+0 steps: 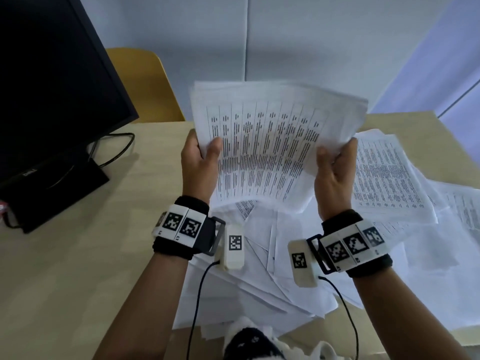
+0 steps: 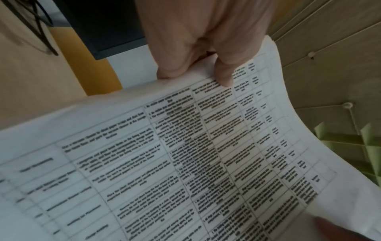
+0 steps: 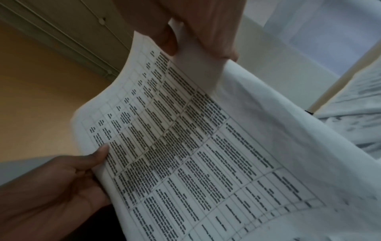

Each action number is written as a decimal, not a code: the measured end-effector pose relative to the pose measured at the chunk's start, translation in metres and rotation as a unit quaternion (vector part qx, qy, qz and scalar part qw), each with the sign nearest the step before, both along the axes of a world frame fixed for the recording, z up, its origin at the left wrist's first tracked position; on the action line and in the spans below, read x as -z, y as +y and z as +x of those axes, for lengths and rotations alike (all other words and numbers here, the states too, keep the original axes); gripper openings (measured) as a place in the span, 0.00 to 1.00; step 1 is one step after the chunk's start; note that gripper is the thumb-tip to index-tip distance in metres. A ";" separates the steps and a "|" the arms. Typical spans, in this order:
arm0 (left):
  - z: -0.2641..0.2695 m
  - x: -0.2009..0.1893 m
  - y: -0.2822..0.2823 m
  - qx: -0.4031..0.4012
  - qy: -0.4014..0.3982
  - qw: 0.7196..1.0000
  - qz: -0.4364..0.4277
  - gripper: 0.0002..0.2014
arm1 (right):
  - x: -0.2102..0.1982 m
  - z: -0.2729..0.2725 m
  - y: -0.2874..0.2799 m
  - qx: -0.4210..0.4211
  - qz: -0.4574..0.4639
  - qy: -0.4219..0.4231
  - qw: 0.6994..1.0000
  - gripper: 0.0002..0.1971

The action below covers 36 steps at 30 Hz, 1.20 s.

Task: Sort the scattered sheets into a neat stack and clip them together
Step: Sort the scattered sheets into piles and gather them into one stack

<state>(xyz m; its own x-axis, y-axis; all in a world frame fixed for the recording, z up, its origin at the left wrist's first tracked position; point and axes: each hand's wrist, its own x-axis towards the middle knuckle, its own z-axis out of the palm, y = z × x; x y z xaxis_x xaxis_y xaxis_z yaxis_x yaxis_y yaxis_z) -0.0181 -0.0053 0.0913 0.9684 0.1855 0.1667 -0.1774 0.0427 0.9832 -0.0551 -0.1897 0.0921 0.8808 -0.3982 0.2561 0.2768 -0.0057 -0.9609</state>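
Note:
I hold a bundle of printed sheets (image 1: 267, 141) up off the table, its top page a table of text. My left hand (image 1: 201, 159) grips its left edge, thumb on the front and fingers behind. My right hand (image 1: 335, 165) grips the right edge the same way. The left wrist view has the left hand's thumb (image 2: 224, 73) pressed on the bundle (image 2: 185, 163). In the right wrist view the right hand (image 3: 198, 32) pinches the bundle (image 3: 185, 146), and the left hand (image 3: 62, 187) holds the far edge. More loose sheets (image 1: 384, 183) lie scattered on the table below. No clip is visible.
A black monitor (image 1: 52, 87) on its stand, with cables, occupies the table's (image 1: 78, 255) left side. A yellow chair back (image 1: 145, 84) stands behind the table. Scattered paper (image 1: 259, 281) covers the centre and right of the tabletop.

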 end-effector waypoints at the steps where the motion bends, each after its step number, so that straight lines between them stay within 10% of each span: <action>1: 0.001 -0.005 0.001 0.002 -0.015 1.000 -0.006 0.11 | -0.003 0.001 0.000 0.005 0.002 -0.022 1.000 0.12; 5: 0.001 0.011 0.004 0.012 0.021 0.999 -0.024 0.10 | 0.014 0.000 0.003 0.039 0.005 0.021 0.999 0.17; 11: -0.020 0.062 0.003 0.004 0.144 0.988 0.050 0.36 | 0.064 -0.011 0.026 0.032 -0.086 0.220 0.971 0.21; 16: -0.002 0.054 0.042 -0.128 0.176 0.969 0.117 0.15 | 0.052 0.007 0.047 0.004 -0.132 0.222 0.966 0.14; 32: -0.014 0.116 0.126 -0.151 0.454 0.819 0.315 0.22 | 0.124 0.008 0.100 -0.234 -0.445 0.373 0.779 0.17; 36: -0.011 0.108 0.102 -0.202 0.445 0.785 0.380 0.30 | 0.106 0.018 0.069 -0.180 -0.434 0.375 0.799 0.23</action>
